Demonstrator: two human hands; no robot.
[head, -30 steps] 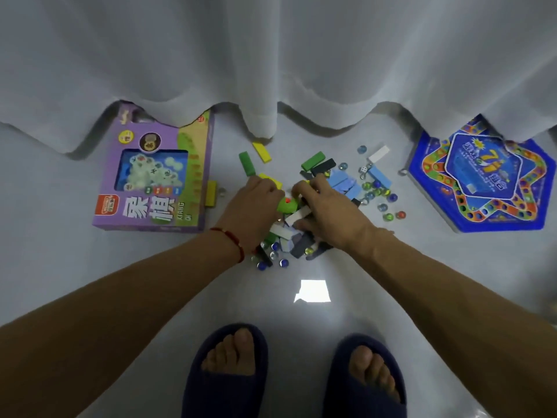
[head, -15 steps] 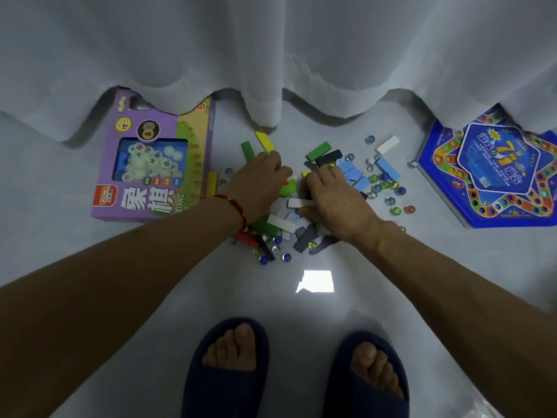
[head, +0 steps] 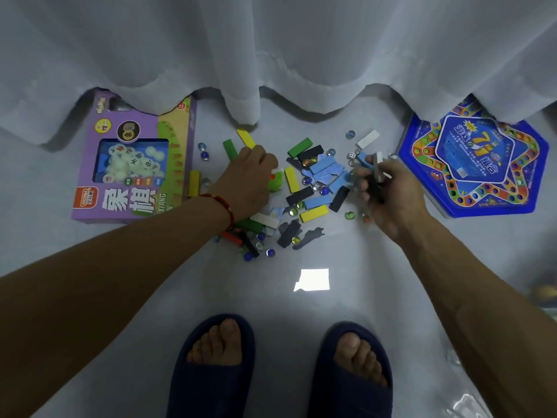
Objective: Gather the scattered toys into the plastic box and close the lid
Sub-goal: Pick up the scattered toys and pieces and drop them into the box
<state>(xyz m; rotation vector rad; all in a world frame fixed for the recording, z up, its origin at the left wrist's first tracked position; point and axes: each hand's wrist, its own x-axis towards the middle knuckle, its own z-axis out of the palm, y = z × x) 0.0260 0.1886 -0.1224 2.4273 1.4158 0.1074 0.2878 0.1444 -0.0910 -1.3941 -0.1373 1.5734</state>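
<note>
A pile of coloured blocks, marbles and flat grey pieces lies scattered on the pale floor. My left hand rests curled on the pile's left side, next to a green toy; what its fingers hold is hidden. At the pile's right, my right hand is lifted and grips a bundle of blocks, white and dark ones showing. A white die lies near it. No plastic box is in view.
A purple game carton lies at the left, and a blue star-shaped game board at the right. White curtains hang at the back. My feet in dark slippers stand at the bottom.
My right hand has moved right from the pile's middle and lifted, carrying several blocks. My left hand has stayed on the pile's left side.
</note>
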